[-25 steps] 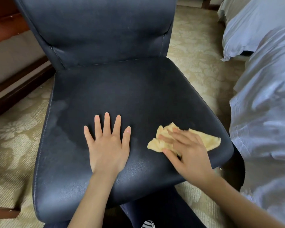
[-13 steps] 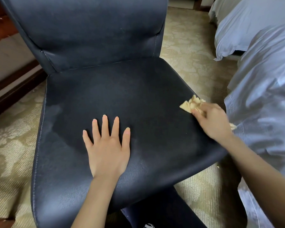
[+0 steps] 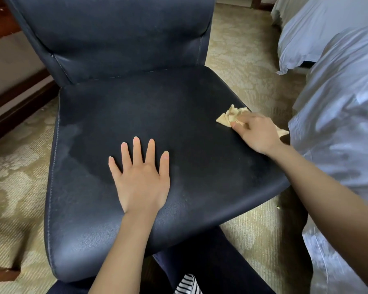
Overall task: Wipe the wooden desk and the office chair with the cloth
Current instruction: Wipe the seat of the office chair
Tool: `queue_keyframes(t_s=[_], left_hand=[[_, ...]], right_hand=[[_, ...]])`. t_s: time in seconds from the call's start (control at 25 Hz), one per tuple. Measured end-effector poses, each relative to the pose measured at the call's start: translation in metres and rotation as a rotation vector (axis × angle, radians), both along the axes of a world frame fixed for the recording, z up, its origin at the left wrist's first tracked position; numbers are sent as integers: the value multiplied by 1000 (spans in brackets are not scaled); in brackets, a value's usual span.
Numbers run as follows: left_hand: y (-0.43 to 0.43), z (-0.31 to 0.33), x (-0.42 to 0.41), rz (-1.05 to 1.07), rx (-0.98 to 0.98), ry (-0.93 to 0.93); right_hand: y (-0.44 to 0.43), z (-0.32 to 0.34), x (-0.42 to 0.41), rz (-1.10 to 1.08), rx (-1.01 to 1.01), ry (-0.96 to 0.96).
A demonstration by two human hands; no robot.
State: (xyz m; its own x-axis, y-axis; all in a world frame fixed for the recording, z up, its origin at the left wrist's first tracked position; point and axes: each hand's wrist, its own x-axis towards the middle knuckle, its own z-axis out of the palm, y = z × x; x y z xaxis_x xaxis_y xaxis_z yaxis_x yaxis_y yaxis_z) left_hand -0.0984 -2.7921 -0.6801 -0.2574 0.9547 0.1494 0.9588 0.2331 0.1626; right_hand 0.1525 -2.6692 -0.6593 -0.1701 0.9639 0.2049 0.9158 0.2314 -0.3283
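Observation:
The dark blue leather office chair point(image 3: 157, 115) fills the middle of the head view, its backrest at the top. My left hand point(image 3: 139, 177) lies flat on the front of the seat, fingers spread, holding nothing. My right hand point(image 3: 256, 134) presses a crumpled yellow cloth point(image 3: 229, 116) onto the seat's right edge; part of the cloth pokes out behind the hand toward the bed. The seat's left part looks paler and hazy, the middle darker.
A bed with white linen point(image 3: 338, 102) stands close along the chair's right side. Patterned beige carpet point(image 3: 13, 177) surrounds the chair. A dark wooden skirting board point(image 3: 19, 105) runs along the left. My dark trouser leg point(image 3: 210, 262) is below the seat's front edge.
My right hand has carried the cloth from the front middle of the seat out to its right edge and further back. My left hand has stayed flat in the same spot.

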Motion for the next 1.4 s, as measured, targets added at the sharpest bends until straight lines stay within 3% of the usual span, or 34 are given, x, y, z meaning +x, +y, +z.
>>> queue_keyframes(t_s=[0.16,0.28,0.4,0.56,0.72,1.0,1.12,1.28,1.4], left_hand=[[0,-2,-7,-8,12,5],[0,-1,-11,-19,8,-1],[0,0,-16,-24,4,-5],[0,-1,-17,-35,3,-14],[0,-1,-15,-27,24,-56],[-1,4,-14,-35,50,-114],[-4,6,-18,-72,66,-168],[-13,9,-37,-198,188,-484],[-19,12,-69,-139,251,-407]], right_hand=[[-85,-25,-10,-13,251,40],[-154,-57,-34,-147,298,194],[-187,-76,-43,-91,341,214],[-155,-56,-31,-19,342,122],[-74,-22,-31,-110,204,-53],[59,8,-55,-245,-149,-89],[62,6,-66,-246,-131,-127],[12,4,-81,-123,-75,-124],[-45,-2,-99,61,70,-171]])
